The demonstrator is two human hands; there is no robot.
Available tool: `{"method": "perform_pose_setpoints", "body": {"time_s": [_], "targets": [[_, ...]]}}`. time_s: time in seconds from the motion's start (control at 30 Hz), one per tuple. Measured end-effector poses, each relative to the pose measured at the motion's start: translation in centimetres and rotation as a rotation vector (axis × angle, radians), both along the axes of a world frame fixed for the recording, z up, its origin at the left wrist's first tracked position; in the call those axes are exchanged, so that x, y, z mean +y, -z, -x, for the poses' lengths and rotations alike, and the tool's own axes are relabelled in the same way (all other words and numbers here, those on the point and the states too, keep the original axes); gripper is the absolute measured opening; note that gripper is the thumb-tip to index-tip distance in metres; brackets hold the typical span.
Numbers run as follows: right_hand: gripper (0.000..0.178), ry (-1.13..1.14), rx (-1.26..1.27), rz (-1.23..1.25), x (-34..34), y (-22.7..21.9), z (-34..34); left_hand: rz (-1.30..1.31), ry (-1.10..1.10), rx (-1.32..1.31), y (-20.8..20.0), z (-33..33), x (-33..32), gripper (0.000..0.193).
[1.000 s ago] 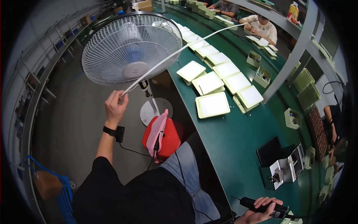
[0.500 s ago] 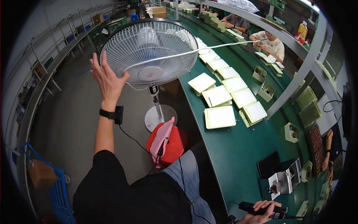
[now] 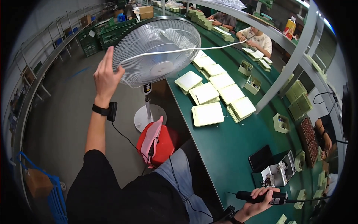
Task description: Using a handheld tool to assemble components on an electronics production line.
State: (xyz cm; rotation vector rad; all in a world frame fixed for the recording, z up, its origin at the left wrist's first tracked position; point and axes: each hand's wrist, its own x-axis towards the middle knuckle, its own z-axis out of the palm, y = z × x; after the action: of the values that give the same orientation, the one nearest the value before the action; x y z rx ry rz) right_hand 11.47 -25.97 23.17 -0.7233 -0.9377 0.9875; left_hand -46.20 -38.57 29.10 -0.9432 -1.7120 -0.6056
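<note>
On the left my left hand (image 3: 107, 76) is raised with its fingers stretched up and the thumb out. It is at the left rim of a standing fan (image 3: 162, 69); whether it touches the grille I cannot tell. At the lower right my right hand (image 3: 261, 199) is wrapped round a black electric screwdriver (image 3: 248, 196). The screwdriver's thin bit points left over the bench edge, and its cord runs off to the right. A white cable (image 3: 179, 50) stretches across the front of the fan towards the right.
Several white panels in pale green frames (image 3: 208, 114) lie on the green bench (image 3: 220, 149). An open case (image 3: 279, 170) and small parts bins (image 3: 281, 123) stand on the right. A red stool (image 3: 166, 143) is below the fan. Co-workers sit beyond the grey post (image 3: 278, 74).
The fan head has turned to the right, and my left hand has shifted with it, its fingers closer together. My view has swung slightly right. The screwdriver stays in my right hand.
</note>
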Motion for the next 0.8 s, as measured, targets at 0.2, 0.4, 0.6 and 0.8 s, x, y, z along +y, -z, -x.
{"method": "perform_pose_setpoints", "body": {"time_s": [0.2, 0.4, 0.6, 0.8], "targets": [[0.021, -0.036, -0.035, -0.029, 0.2, 0.9, -1.7, -0.013, 0.120, -0.091, -2.4, -0.4, 2.8, 0.036], [0.025, -0.013, -0.021, -0.001, 0.5, 0.9, -1.6, 0.042, 0.355, -0.177, -5.8, 0.5, 4.2, 0.020], [0.029, -0.010, -0.019, 0.017, 1.1, 0.9, -1.1, 0.119, 0.169, -0.292, -8.7, 0.1, 6.5, 0.019], [0.029, -0.053, -0.072, 0.001, 1.6, 1.7, -1.1, 0.038, 0.490, -0.096, -12.1, 2.6, 11.5, 0.023]]}}
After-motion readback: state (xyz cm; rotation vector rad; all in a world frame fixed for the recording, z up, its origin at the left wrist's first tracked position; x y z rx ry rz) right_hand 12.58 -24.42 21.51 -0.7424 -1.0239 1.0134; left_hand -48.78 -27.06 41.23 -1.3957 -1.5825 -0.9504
